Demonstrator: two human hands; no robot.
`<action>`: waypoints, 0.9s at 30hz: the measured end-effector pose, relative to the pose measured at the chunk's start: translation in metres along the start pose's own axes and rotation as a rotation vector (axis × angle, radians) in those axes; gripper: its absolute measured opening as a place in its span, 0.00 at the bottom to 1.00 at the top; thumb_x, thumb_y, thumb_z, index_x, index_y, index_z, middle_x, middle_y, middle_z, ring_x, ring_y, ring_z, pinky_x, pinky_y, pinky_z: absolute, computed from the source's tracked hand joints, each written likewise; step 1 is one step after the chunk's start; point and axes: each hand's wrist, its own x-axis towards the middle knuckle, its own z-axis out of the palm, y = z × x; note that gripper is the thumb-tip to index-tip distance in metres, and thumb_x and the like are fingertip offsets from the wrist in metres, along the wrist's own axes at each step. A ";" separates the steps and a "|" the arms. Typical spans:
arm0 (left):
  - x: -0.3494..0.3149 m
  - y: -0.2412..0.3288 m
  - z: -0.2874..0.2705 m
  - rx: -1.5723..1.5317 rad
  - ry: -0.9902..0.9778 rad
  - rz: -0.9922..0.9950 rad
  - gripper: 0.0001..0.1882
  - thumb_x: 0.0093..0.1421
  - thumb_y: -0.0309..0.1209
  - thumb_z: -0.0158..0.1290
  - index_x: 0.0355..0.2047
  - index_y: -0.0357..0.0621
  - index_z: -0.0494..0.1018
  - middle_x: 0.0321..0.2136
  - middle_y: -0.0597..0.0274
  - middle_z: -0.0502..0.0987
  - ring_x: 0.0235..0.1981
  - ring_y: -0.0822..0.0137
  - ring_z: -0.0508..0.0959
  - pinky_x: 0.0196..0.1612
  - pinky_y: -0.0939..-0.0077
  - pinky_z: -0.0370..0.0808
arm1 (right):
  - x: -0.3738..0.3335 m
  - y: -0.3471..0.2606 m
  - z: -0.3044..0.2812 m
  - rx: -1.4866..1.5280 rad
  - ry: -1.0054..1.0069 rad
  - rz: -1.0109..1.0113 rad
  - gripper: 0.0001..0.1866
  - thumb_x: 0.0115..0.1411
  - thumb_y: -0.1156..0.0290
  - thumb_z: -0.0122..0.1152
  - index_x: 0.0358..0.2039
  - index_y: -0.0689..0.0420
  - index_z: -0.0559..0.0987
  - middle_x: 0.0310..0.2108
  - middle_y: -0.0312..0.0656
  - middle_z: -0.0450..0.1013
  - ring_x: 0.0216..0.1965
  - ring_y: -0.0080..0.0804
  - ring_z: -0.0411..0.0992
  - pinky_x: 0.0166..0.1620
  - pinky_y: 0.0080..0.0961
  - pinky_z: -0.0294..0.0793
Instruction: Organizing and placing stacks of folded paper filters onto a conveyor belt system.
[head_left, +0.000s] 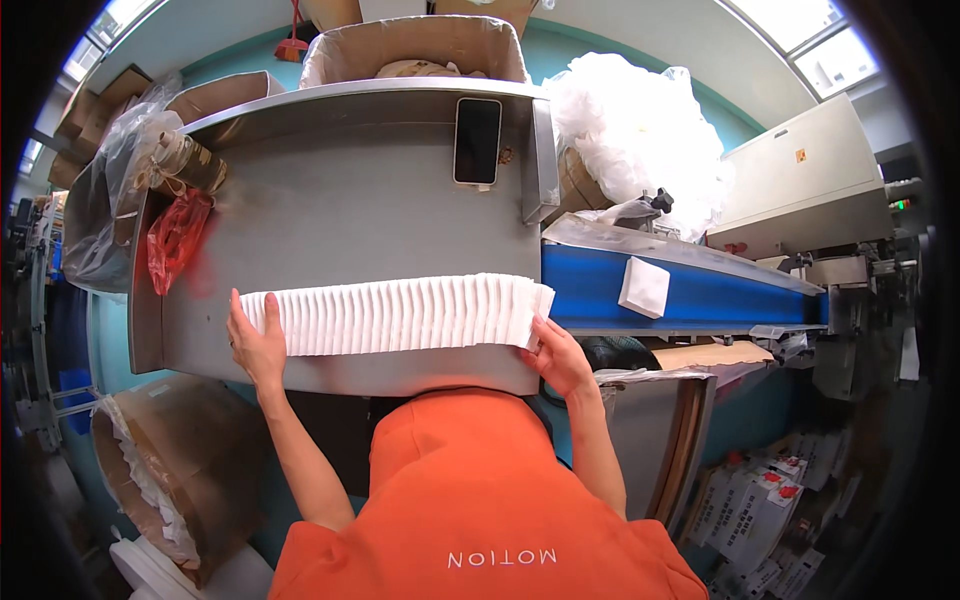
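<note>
Row of white pieces (pixel 400 315), held lengthwise, left fingers (pixel 237 314) against its left end, right fingers (pixel 548 336) against its right end

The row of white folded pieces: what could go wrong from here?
The left hand and right hand touch only the ends, so the white row might buckle mid-length. It lies near the front edge of the metal table, so pieces could slip off.

Shows a dark-screened phone (pixel 477 142) at upper centre, a red plastic bag (pixel 178 242) at left, a red broom (pixel 291 48) near the top edge. Includes a puffy white bundle (pixel 640 130) at upper right and a brown container (pixel 205 450) at lower left.
</note>
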 end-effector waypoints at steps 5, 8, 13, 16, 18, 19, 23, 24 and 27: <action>0.001 0.000 0.005 -0.009 0.014 0.029 0.36 0.63 0.56 0.48 0.63 0.48 0.59 0.56 0.46 0.67 0.57 0.46 0.68 0.57 0.52 0.66 | 0.001 -0.002 -0.002 0.064 0.252 -0.154 0.18 0.66 0.64 0.54 0.52 0.60 0.70 0.44 0.40 0.74 0.40 0.26 0.75 0.38 0.24 0.75; 0.000 0.003 0.008 -0.009 0.024 0.048 0.36 0.63 0.56 0.48 0.63 0.48 0.59 0.56 0.46 0.67 0.57 0.46 0.68 0.57 0.52 0.66 | 0.010 -0.009 0.004 -0.043 0.253 -0.286 0.21 0.66 0.57 0.55 0.50 0.60 0.71 0.39 0.39 0.75 0.38 0.24 0.74 0.37 0.23 0.74; -0.002 0.009 0.006 -0.002 0.019 0.026 0.36 0.63 0.55 0.48 0.63 0.47 0.59 0.56 0.46 0.67 0.56 0.46 0.69 0.57 0.52 0.66 | 0.018 -0.004 0.034 -0.493 0.197 -0.337 0.20 0.65 0.55 0.57 0.46 0.60 0.75 0.32 0.31 0.73 0.31 0.16 0.67 0.35 0.16 0.67; -0.003 0.007 0.008 0.007 0.023 0.031 0.35 0.63 0.55 0.48 0.63 0.48 0.59 0.56 0.46 0.67 0.57 0.46 0.69 0.57 0.52 0.66 | 0.012 -0.002 0.017 -0.064 0.124 -0.114 0.15 0.66 0.61 0.55 0.47 0.56 0.75 0.38 0.32 0.75 0.36 0.19 0.72 0.38 0.19 0.72; -0.004 0.007 0.010 -0.005 0.031 0.051 0.35 0.63 0.55 0.48 0.63 0.48 0.59 0.56 0.46 0.67 0.57 0.46 0.69 0.56 0.52 0.66 | -0.001 -0.003 0.009 -0.155 0.174 -0.070 0.15 0.65 0.66 0.56 0.49 0.59 0.73 0.43 0.37 0.74 0.40 0.25 0.74 0.41 0.23 0.76; -0.005 0.009 0.010 -0.004 0.033 0.047 0.35 0.63 0.55 0.48 0.63 0.48 0.59 0.56 0.46 0.67 0.57 0.46 0.69 0.56 0.52 0.66 | 0.001 -0.002 0.007 -0.047 0.227 -0.174 0.16 0.65 0.66 0.57 0.50 0.60 0.71 0.43 0.39 0.74 0.41 0.27 0.75 0.41 0.23 0.76; -0.007 0.016 0.010 -0.013 0.022 0.048 0.34 0.63 0.54 0.49 0.63 0.48 0.59 0.56 0.46 0.67 0.56 0.46 0.69 0.56 0.52 0.66 | 0.020 -0.005 0.000 -0.169 0.269 -0.310 0.23 0.65 0.58 0.57 0.50 0.64 0.70 0.41 0.40 0.74 0.37 0.22 0.74 0.39 0.18 0.74; -0.008 0.016 0.011 -0.023 0.016 0.047 0.34 0.63 0.54 0.49 0.63 0.48 0.59 0.55 0.46 0.67 0.56 0.46 0.69 0.56 0.52 0.66 | 0.016 -0.006 0.025 -0.445 0.298 -0.427 0.23 0.65 0.55 0.58 0.48 0.64 0.72 0.37 0.36 0.74 0.32 0.17 0.71 0.37 0.15 0.70; -0.009 0.018 0.009 0.001 0.030 0.041 0.34 0.63 0.54 0.49 0.63 0.48 0.59 0.56 0.46 0.67 0.56 0.46 0.69 0.56 0.52 0.67 | 0.017 -0.001 0.039 -0.495 0.180 -0.406 0.18 0.65 0.58 0.58 0.45 0.59 0.75 0.31 0.31 0.73 0.30 0.13 0.67 0.33 0.14 0.67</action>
